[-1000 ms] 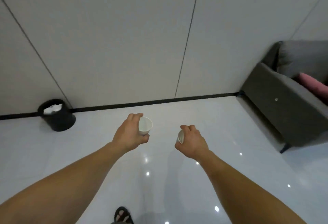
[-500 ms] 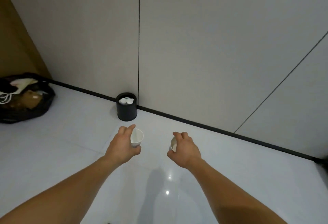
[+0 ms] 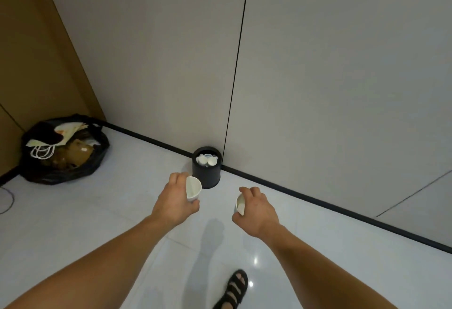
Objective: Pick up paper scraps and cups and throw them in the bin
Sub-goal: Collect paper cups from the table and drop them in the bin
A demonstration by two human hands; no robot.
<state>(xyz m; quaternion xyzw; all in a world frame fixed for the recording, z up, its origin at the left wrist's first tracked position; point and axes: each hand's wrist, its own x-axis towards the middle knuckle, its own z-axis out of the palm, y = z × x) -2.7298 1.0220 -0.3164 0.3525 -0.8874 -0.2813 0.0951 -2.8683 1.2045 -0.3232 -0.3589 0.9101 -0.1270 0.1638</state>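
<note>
**White left cup [image 3: 193,187] and right cup [image 3: 240,204] on the way to the black bin [image 3: 206,178]**

The left grip [image 3: 175,201] is curled round the left cup, fingers over the top and thumb beneath, with the cup's open mouth turned to the right. The right grip [image 3: 259,208] wraps the right cup. Most of that cup is hidden behind the fingers, and only its rim and pale inside show. Both cups hang above the glossy floor [image 3: 73,223].

The step in hand looks like the carry to the bin, with the drop to follow. To do it well, bring each cup right over the bin's mouth before letting go. The bin is small and round, and white cups and scraps [image 3: 208,160] already reach close to its rim. A tossed cup could bounce off and roll across the floor. Let go of one cup at a time, the left first, since it is nearer.

The bin stands against the dark skirting of the wall, just beyond the left grip. From the head view the left cup's rim overlaps the bin's lower wall, though the bin is farther away on the floor. The right cup is off to the bin's right and nearer the person. A full black rubbish bag [image 3: 66,162] sits well apart in the left corner.
</note>
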